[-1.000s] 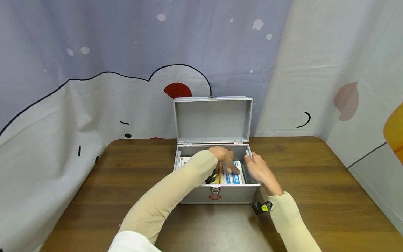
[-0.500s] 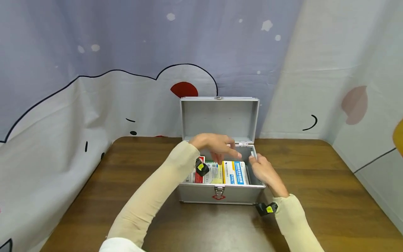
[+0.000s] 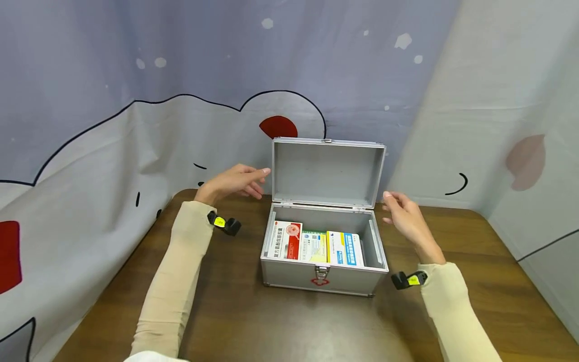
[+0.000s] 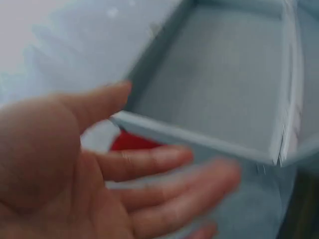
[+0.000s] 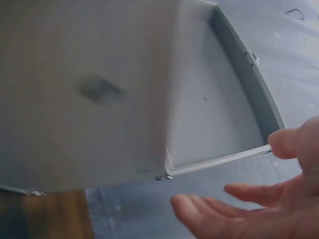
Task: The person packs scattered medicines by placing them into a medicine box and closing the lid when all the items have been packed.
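Note:
A silver first-aid case (image 3: 316,278) stands on the table, its lid (image 3: 328,173) raised and leaning back. Inside it stand a red-and-white medicine box (image 3: 286,240), a yellow-green medicine box (image 3: 313,246) and a blue-and-white medicine box (image 3: 346,248). My left hand (image 3: 237,181) hovers left of the lid, fingers extended, holding nothing. To the lid's right is my right hand (image 3: 404,213), also holding nothing, its fingers loosely bent. Both wrist views show a hand beside the lid (image 4: 214,74), blurred in the left one; whether the right hand touches its edge cannot be told.
The brown wooden table (image 3: 289,327) extends around the case. Behind it hangs a printed curtain (image 3: 203,141), close to the table's back edge. A small black camera with a yellow label (image 3: 223,223) is strapped to the left wrist, another to the right.
My left hand has come up out of the case and moved left, beside the lid. My right hand has left the case's right rim and risen beside the lid. The view has shifted slightly.

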A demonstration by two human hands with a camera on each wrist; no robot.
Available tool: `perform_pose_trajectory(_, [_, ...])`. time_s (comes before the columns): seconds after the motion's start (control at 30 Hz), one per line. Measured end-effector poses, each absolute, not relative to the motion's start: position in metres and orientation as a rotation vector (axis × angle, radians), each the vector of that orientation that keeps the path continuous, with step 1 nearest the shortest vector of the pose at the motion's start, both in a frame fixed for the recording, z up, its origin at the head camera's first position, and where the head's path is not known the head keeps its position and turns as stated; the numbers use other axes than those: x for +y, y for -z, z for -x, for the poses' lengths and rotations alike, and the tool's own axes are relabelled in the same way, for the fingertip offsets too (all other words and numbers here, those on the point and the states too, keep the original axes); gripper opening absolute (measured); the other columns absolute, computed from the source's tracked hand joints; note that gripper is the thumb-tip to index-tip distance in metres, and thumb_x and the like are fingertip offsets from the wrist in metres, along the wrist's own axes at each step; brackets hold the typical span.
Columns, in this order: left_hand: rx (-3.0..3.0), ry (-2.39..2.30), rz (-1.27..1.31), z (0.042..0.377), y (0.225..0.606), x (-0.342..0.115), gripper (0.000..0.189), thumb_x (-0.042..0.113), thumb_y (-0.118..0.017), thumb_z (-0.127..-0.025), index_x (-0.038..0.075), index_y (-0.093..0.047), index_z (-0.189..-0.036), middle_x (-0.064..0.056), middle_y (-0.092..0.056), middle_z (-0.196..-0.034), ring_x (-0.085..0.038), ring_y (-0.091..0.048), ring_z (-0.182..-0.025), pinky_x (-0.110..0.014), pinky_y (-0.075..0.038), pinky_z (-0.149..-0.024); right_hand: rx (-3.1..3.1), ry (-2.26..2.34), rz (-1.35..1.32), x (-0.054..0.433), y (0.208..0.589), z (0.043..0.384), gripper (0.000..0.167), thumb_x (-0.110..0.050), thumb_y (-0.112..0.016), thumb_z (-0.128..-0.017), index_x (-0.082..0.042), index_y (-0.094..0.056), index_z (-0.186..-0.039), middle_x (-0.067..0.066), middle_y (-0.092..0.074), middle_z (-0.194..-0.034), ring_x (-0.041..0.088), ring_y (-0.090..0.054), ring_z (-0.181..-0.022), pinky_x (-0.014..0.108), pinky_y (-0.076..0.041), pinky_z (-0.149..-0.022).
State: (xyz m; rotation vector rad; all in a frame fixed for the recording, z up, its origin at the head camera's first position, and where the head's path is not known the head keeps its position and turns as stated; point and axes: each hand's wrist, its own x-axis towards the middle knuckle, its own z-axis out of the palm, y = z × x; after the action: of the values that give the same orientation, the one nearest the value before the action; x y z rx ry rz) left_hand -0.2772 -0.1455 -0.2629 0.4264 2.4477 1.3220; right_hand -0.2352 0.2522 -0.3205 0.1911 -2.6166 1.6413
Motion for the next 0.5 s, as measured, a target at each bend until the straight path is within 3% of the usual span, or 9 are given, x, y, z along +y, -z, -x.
perform_pose_trajectory(0.23, [2.423,-1.459,-0.319,0.306,0.275,-0.129,0.086,0.070,-0.033,-0.085,0.013,-0.017,-0.147,-0.017,-0.035,-0.142,-0.032,-0.045,-0.123,-0.050,-0.036,-0.099,-2.551,-1.715,-0.241,0.258,0.287,0.271,0.075,-0.053,-0.032,-0.094,0.001,-0.018,-0.144,0.025,-0.029,-0.142,0.038,-0.037,-0.125,0.038,-0.045,-0.093])
perform_pose_trajectory(0.4, [2.371,-1.619,-0.313,0.315,0.268,-0.102,0.081,0.073,-0.028,-0.083,0.027,-0.010,-0.148,-0.012,-0.027,-0.145,-0.038,-0.042,-0.122,-0.047,-0.044,-0.092,-2.562,-1.800,-0.176,0.250,0.269,0.286,0.079,-0.060,-0.028,-0.091,-0.013,-0.003,-0.148,0.020,-0.013,-0.149,0.040,-0.029,-0.128,0.051,-0.035,-0.100])
perform_pose_trajectory(0.5, [2.372,-1.634,-0.268,0.315,0.259,-0.095,0.085,0.076,-0.027,-0.080,0.029,-0.007,-0.148,-0.012,-0.024,-0.146,-0.042,-0.043,-0.119,-0.047,-0.047,-0.088,-2.522,-1.831,-0.187,0.243,0.261,0.290,0.079,-0.061,-0.026,-0.091,-0.012,-0.004,-0.149,0.018,-0.007,-0.151,0.042,-0.022,-0.131,0.055,-0.029,-0.102])
